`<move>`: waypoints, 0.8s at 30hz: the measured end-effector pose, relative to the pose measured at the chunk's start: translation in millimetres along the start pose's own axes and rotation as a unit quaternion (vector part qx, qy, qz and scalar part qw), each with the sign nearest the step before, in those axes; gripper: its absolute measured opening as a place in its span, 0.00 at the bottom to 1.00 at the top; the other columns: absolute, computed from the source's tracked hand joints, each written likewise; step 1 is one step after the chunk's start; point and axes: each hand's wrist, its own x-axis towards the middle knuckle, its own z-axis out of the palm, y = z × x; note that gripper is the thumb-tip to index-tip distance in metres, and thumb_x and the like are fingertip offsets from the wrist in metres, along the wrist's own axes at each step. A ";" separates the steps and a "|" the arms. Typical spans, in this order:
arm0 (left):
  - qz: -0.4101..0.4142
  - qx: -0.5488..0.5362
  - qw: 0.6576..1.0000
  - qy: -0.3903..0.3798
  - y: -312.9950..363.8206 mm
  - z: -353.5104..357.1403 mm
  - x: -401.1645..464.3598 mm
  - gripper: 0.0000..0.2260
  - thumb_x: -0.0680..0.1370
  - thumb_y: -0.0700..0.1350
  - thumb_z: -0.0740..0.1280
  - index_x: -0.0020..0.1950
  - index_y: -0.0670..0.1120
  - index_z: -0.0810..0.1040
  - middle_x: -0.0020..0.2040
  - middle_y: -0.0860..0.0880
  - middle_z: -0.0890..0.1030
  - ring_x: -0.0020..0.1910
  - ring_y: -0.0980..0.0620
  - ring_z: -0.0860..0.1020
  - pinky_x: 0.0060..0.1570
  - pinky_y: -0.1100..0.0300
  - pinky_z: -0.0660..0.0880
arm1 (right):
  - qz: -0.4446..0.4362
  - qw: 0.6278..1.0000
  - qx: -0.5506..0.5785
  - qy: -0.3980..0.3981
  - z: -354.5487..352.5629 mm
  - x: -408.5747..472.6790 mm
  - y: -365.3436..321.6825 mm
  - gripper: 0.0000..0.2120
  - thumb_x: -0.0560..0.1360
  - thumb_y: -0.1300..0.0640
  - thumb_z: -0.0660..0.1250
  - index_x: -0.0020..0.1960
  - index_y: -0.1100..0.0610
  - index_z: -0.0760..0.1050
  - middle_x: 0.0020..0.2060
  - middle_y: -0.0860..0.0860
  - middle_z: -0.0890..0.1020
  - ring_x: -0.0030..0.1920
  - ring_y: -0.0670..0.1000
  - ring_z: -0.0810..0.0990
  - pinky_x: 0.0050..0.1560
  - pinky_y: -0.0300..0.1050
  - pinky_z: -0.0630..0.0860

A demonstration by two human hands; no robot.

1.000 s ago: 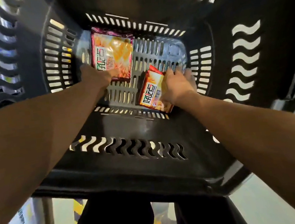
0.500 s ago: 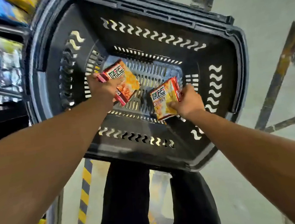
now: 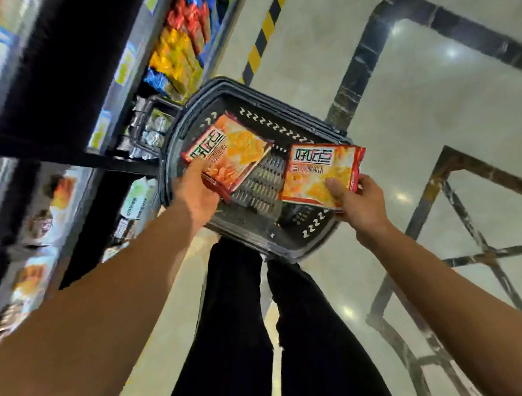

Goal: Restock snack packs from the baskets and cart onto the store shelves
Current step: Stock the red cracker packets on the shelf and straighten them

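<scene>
Snack packs, one pinched in left hand [image 3: 198,194] grip [image 3: 231,150] and one in right hand [image 3: 363,201] grip [image 3: 320,170], both above basket [image 3: 258,237]: carry level to shelves [image 3: 176,56] at left, pinching corners firmly without crushing contents.

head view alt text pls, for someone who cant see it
A person holds one orange snack pack in each hand, left pack in left hand, right pack in right hand, above a black basket on the floor, with stocked shelves at left.
</scene>
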 end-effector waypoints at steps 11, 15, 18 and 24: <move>0.111 -0.052 0.992 -0.018 -5.9 -7.7 -237.3 0.12 0.82 0.47 0.61 0.61 0.43 0.78 0.38 0.49 0.84 0.32 0.51 0.82 0.34 0.56 0.81 | -0.117 0.990 -0.025 -0.076 -64.3 -159.5 -66.7 0.18 0.80 0.50 0.72 0.65 0.56 0.75 0.56 0.52 0.85 0.50 0.51 0.86 0.41 0.41 0.81; 0.176 -0.043 0.982 0.045 -14.4 -37.2 -298.9 0.09 0.83 0.47 0.60 0.44 0.50 0.76 0.28 0.53 0.78 0.24 0.54 0.76 0.32 0.58 0.78 | -0.134 0.984 -0.019 -0.118 -65.0 -198.9 -75.7 0.17 0.80 0.50 0.71 0.65 0.55 0.77 0.55 0.50 0.86 0.52 0.52 0.87 0.51 0.51 0.84; 0.221 -0.045 0.969 0.104 -18.7 -61.6 -339.3 0.08 0.83 0.48 0.63 0.51 0.49 0.81 0.32 0.51 0.82 0.28 0.51 0.79 0.34 0.55 0.76 | -0.162 0.972 -0.046 -0.165 -57.6 -223.9 -84.5 0.16 0.79 0.49 0.72 0.64 0.55 0.79 0.54 0.49 0.87 0.52 0.52 0.87 0.56 0.55 0.83; 0.251 -0.103 0.954 0.132 -23.0 -118.3 -411.2 0.06 0.82 0.53 0.67 0.53 0.52 0.80 0.41 0.51 0.86 0.34 0.52 0.84 0.28 0.60 0.76 | -0.207 0.945 -0.077 -0.240 -26.4 -272.4 -111.0 0.13 0.78 0.48 0.73 0.59 0.53 0.81 0.51 0.50 0.88 0.52 0.53 0.88 0.55 0.55 0.83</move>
